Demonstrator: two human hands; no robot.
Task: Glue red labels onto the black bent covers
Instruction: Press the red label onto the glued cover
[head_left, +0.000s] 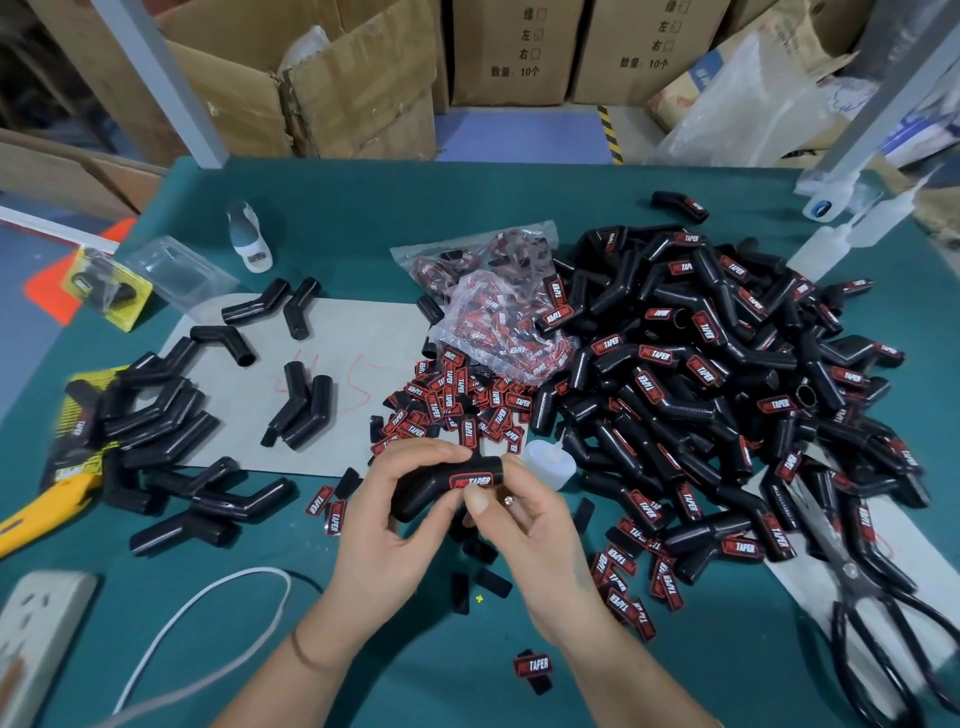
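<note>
Left hand grips cover above the table, near the label pile; right hand fingertips pinch it by the label. Best to press label flat & square, hold till glue grabs.

Table, teal-covered: heaped with labelled black covers; unlabelled covers, loose red labels, scissors, glue bottle, power strip were laid on it.
</note>
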